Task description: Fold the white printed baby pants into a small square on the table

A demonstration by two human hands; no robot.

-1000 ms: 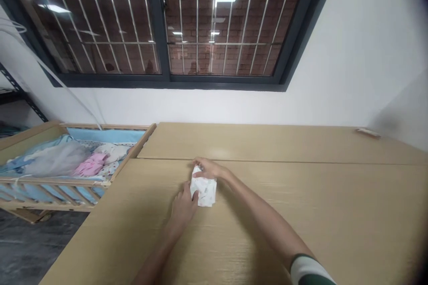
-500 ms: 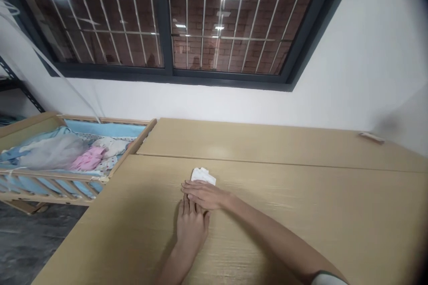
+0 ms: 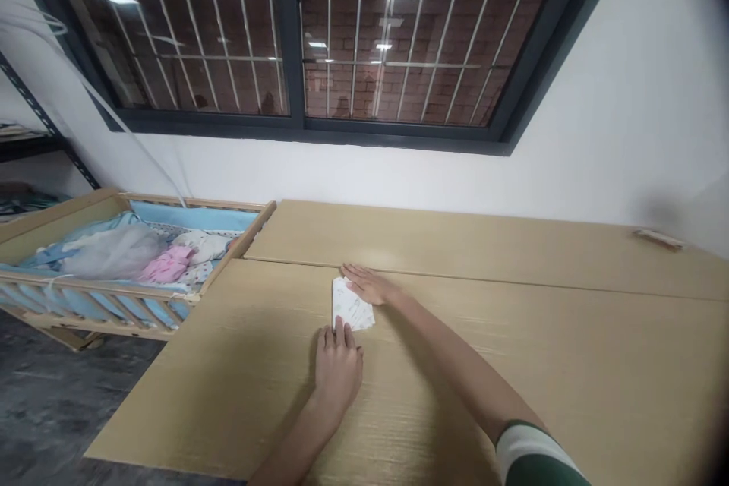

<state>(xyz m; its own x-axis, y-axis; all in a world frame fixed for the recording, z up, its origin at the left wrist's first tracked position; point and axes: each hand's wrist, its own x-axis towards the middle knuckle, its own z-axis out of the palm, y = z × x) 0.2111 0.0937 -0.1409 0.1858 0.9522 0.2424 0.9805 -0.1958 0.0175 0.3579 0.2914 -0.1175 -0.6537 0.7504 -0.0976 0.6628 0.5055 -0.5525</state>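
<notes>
A small white piece [image 3: 354,310] with a faint print, seemingly folded cloth, lies flat on the tan tabletop [image 3: 228,364]. My left hand [image 3: 339,368] rests at its near edge, fingertips touching it and fingers slightly apart. Across the upper right edge of the white piece lies my right hand [image 3: 367,285], flat with the fingers stretched out to the left. Neither hand grips anything. Part of the far right corner is hidden under the right hand.
On the left stands a wooden crib [image 3: 228,247] holding bedding and a pink cloth [image 3: 168,264]. A barred window [image 3: 392,38] is above the table. A small flat object [image 3: 659,239] lies at the far right. Grey floor [image 3: 51,395] shows past the table's left edge.
My right hand has moved away from me, off my left hand, uncovering more of the white piece. My left hand has shifted slightly up and right. The view has swung a little left.
</notes>
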